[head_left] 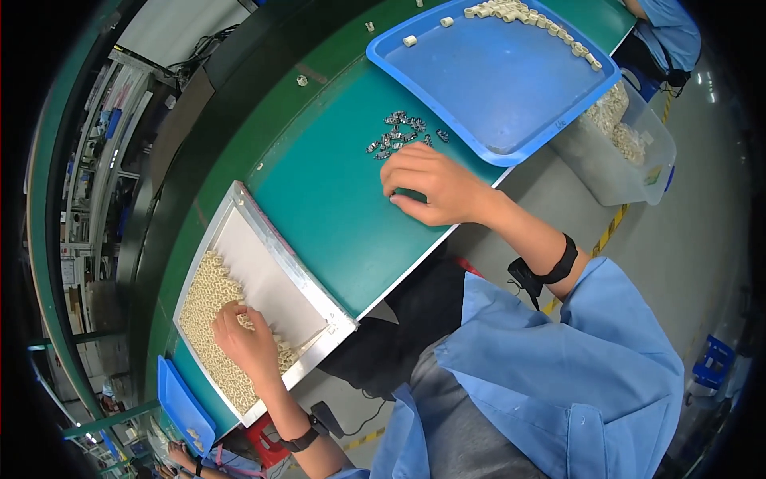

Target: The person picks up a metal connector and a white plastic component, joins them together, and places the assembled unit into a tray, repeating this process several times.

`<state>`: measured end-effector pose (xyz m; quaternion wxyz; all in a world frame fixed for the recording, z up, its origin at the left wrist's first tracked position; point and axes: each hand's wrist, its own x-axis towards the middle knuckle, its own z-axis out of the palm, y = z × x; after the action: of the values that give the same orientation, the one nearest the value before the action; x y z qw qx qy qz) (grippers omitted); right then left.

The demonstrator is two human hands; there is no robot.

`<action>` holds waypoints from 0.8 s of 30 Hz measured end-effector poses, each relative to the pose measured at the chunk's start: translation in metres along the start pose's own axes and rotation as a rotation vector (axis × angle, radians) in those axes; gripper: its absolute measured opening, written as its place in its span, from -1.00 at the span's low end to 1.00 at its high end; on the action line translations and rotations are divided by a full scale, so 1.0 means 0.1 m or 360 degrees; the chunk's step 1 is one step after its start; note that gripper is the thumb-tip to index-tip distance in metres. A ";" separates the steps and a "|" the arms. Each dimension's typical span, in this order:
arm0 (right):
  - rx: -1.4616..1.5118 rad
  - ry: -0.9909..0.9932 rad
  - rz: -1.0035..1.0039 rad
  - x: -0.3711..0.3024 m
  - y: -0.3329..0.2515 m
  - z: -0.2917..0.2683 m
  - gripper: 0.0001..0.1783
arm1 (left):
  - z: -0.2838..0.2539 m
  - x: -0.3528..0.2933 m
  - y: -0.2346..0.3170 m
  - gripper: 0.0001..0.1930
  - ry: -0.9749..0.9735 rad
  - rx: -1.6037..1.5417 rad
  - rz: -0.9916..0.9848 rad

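My left hand (247, 342) is over a white-framed tray (275, 259), at the edge of a heap of small beige ring-like parts (209, 307). Its fingers are curled together, and anything between them is too small to make out. My right hand (435, 185) rests low over the green table, thumb and fingertips drawn together in a pinch. What they hold, if anything, is hidden. Just beyond its knuckles lies a loose cluster of small dark metallic parts (395, 137).
A blue tray (487, 88) at the far right holds beige cylindrical pieces along its far edge. Below it stands a clear bin (630, 172) with bagged parts. Another blue tray (182, 403) sits at the lower left. Other people sit at both ends of the green table (319, 176).
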<state>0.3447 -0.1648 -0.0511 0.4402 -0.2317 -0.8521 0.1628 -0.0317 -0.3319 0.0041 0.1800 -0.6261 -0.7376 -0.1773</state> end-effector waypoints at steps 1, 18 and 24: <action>0.0090 0.0048 0.0015 0.00 -0.01 0.01 -0.85 | -0.05 -0.02 0.08 -0.94 0.0082 -0.0140 0.0049; 0.1682 0.0196 0.0698 -0.19 -0.22 -0.20 -0.90 | 0.03 -0.08 2.05 -0.69 0.0070 -0.1889 -0.0032; 0.1291 0.0257 0.0257 -0.11 -0.59 -0.54 -0.85 | 0.22 -0.01 2.21 -0.65 0.0012 -0.1978 0.0156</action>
<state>0.3799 -0.2164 -0.0002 0.5470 -0.1175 -0.6608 0.5003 0.1857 -0.2881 -0.0070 -0.2074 -0.6463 -0.4663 -0.5673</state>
